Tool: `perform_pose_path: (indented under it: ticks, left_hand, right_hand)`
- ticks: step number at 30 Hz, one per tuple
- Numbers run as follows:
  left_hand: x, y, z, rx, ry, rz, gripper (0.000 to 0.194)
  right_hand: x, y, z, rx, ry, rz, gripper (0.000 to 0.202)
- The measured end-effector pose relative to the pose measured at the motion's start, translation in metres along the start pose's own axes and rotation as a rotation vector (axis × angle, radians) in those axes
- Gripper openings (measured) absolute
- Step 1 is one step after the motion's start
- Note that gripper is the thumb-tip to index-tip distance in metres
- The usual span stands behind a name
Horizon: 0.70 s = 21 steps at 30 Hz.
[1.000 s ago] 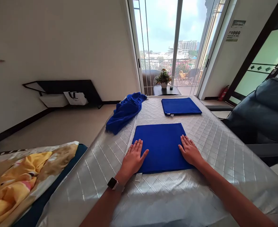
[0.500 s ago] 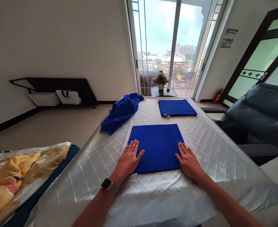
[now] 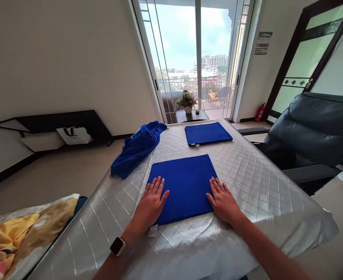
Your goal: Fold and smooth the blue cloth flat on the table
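Observation:
A flat blue rectangle of folded cloth (image 3: 186,186) lies in front of me, with a small white tag (image 3: 153,230) at its near left corner. My left hand (image 3: 151,202) rests flat on its left edge, fingers stretched out. On the right edge lies my right hand (image 3: 222,198), also flat, with the thumb spread. A second folded blue cloth (image 3: 208,133) sits farther off to the right. At the far left of the bed is a crumpled blue cloth (image 3: 139,146).
All the blue cloths lie on a silver quilted mattress (image 3: 247,175). A black armchair (image 3: 326,128) stands to the right. At the lower left is a patterned yellow blanket (image 3: 22,233). Beyond the bed, a potted plant (image 3: 186,102) stands before the sliding glass door (image 3: 177,42).
The view has tilted and turned a little to the right, so everything sits farther left. Both hands still lie flat on the folded cloth's sides.

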<state>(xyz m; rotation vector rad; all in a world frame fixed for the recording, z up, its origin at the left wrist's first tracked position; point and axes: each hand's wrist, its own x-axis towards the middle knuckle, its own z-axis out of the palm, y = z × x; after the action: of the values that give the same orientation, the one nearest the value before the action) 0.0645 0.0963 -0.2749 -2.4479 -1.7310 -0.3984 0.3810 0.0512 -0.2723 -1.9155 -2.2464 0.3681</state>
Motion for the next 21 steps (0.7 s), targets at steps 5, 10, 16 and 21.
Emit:
perform_pose_path:
  ticks: [5, 10, 16, 21]
  left_hand:
    - [0.010, 0.080, -0.006, -0.093, -0.087, 0.259, 0.065]
    - [0.026, 0.151, 0.006, -0.184, -0.116, 0.358, 0.065]
    - [0.020, 0.152, 0.014, -0.199, -0.062, 0.343, 0.063]
    - [0.008, 0.138, 0.011, -0.171, -0.092, 0.318, 0.066]
  right_hand:
    - [0.000, 0.001, 0.002, 0.005, 0.024, -0.005, 0.070]
    - [0.000, 0.005, 0.006, -0.065, 0.031, -0.048, 0.065]
    - [0.000, 0.007, 0.008, -0.088, 0.037, -0.056, 0.066]
    - [0.001, 0.007, 0.009, -0.088, 0.024, -0.039, 0.068]
